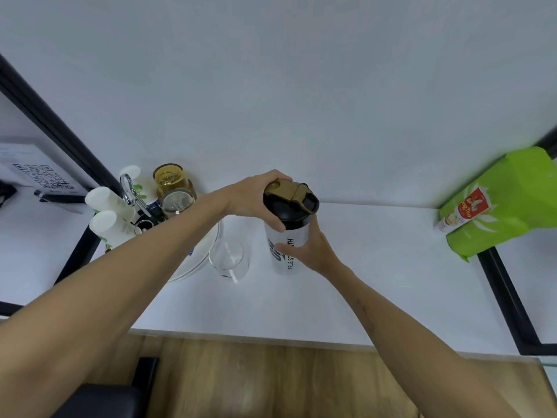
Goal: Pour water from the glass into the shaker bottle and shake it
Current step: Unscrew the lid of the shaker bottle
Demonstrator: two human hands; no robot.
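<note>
The shaker bottle [286, 251] stands upright on the white table [376, 282], a clear body with dark print and a black lid [289, 206] with a gold flip cap. My left hand [256, 200] grips the lid from the left and above. My right hand [310, 248] wraps the bottle's body from the right. A clear drinking glass [229, 259] stands upright just left of the bottle, between my forearms; it looks empty.
A white plate [196, 260] lies under my left forearm. Behind it are white bottles [105, 203], a carabiner with keys [131, 191] and two upturned glasses [173, 188]. A green bag [500, 203] sits at the far right. Black frame bars border the table.
</note>
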